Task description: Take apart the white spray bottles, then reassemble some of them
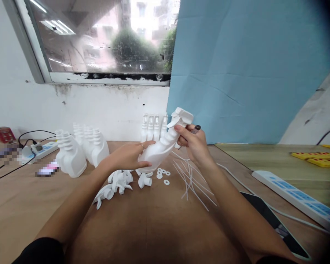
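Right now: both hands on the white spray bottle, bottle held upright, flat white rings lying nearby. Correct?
Not upright: the head view shows the white spray bottle tilted, spray head up to the right. Left hand and right hand are on it, flat white rings lying nearby, as you said.

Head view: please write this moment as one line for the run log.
left hand: on body of trigger spray bottle | right hand: at its neck, holding dark-ended tool | nearby: loose spray heads
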Motion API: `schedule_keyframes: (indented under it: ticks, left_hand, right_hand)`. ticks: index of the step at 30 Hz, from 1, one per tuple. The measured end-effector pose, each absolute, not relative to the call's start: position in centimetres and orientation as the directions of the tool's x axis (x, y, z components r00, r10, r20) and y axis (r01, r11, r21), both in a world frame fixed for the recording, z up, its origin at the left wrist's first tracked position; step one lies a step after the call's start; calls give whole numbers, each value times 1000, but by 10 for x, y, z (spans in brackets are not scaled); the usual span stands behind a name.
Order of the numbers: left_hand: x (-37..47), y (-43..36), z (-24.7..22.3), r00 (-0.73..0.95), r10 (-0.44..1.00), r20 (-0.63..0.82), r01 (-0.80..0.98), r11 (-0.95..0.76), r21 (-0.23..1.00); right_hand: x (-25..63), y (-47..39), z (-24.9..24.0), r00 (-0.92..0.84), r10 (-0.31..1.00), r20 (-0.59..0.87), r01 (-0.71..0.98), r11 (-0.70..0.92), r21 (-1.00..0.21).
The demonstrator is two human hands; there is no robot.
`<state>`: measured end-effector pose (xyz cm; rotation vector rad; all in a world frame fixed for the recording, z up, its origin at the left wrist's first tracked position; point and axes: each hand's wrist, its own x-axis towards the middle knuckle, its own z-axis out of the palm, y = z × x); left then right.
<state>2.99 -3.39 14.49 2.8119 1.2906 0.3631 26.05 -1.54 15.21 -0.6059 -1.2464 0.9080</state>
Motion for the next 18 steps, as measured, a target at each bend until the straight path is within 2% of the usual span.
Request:
schedule_keyframes:
  ticks: [7, 18]
  left_hand:
    - [37, -42, 147, 643, 736, 213, 707, -677, 205]
    - [41, -40, 140, 619, 747, 243, 742, -658, 130]
  right_hand:
    - [249, -20, 148, 39, 882, 470, -283, 461, -841]
    - [246, -11, 140, 20, 888, 459, -250, 449, -858]
